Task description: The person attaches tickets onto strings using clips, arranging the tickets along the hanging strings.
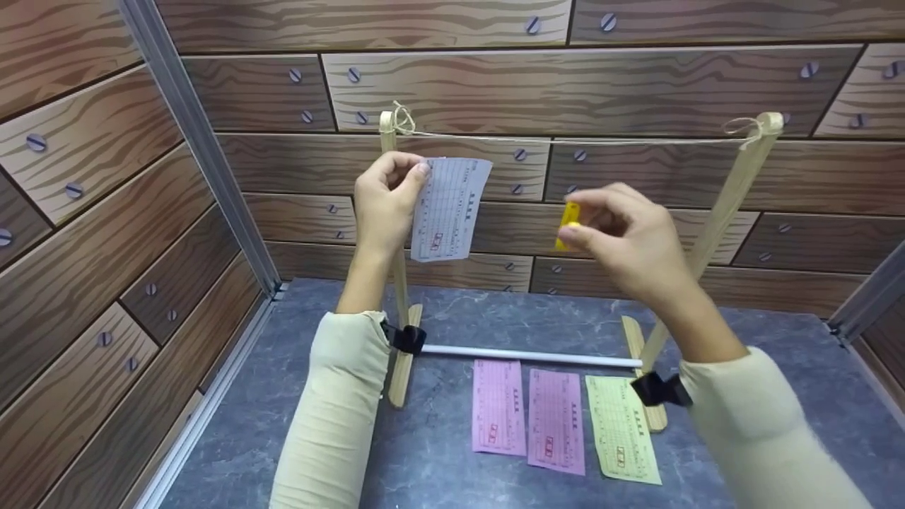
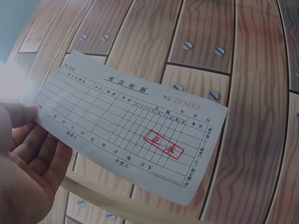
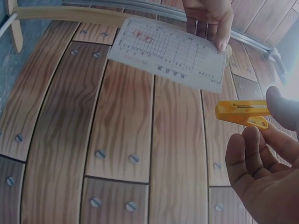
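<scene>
My left hand pinches a white receipt slip by its upper left corner, just below the string near the left post. In the left wrist view the slip shows printed lines and a red stamp. Between thumb and fingertips, my right hand holds a yellow clothespin, to the right of the slip and below the string. The right wrist view shows the clothespin side-on, apart from the paper.
The string is tied between two wooden posts, joined low down by a white rod. Two pink slips and a yellow-green slip lie on the grey tabletop. Wood-patterned walls stand behind and at the sides.
</scene>
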The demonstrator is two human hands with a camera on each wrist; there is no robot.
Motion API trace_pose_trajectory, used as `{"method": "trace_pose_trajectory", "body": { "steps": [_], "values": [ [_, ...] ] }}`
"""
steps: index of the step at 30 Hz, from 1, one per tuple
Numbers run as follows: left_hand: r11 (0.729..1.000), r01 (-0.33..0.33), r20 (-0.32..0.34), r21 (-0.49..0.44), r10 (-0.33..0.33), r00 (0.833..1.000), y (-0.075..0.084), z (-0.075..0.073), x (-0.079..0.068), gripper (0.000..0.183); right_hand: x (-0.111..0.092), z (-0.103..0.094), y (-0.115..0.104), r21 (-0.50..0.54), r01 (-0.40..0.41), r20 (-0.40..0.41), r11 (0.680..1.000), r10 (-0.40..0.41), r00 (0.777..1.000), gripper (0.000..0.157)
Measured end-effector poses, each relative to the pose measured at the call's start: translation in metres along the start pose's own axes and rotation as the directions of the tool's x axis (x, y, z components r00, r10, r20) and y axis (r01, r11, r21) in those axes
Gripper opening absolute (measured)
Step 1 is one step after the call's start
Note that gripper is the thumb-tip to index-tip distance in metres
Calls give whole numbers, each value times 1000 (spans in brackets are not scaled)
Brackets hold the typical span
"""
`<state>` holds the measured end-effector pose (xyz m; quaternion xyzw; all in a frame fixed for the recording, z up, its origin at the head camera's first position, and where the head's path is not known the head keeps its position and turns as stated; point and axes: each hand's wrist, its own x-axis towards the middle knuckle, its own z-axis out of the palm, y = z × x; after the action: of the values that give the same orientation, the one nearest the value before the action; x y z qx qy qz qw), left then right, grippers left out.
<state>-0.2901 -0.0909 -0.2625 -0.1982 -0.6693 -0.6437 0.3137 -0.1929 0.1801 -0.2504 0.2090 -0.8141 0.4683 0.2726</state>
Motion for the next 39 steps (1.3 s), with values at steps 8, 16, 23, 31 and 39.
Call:
{"method": "trace_pose_trajectory", "body": {
  "steps": [8,16,23,31,39],
  "values": [
    [1000,7,-75,-19,-8,997,6,-1,8,5,15,11,-15,26,12,28,1000,-13,1000,29],
    [998,-39,-169,45,46,985,12,-3,15,3,23,14,-23,-17,30,46,999,-29,999,30],
    [990,-71,-205,123,95,974,11,-4,20,6,32,16,-33,-1,33,58,999,-33,998,30],
    [992,-79,-74,-95,72,995,5,-9,31,4,37,18,-38,-4,44,53,999,-44,998,30],
    [978,-170,-9,119,172,985,3,-14,33,6,45,25,-40,-12,56,38,998,-56,998,28]
  ]
}}
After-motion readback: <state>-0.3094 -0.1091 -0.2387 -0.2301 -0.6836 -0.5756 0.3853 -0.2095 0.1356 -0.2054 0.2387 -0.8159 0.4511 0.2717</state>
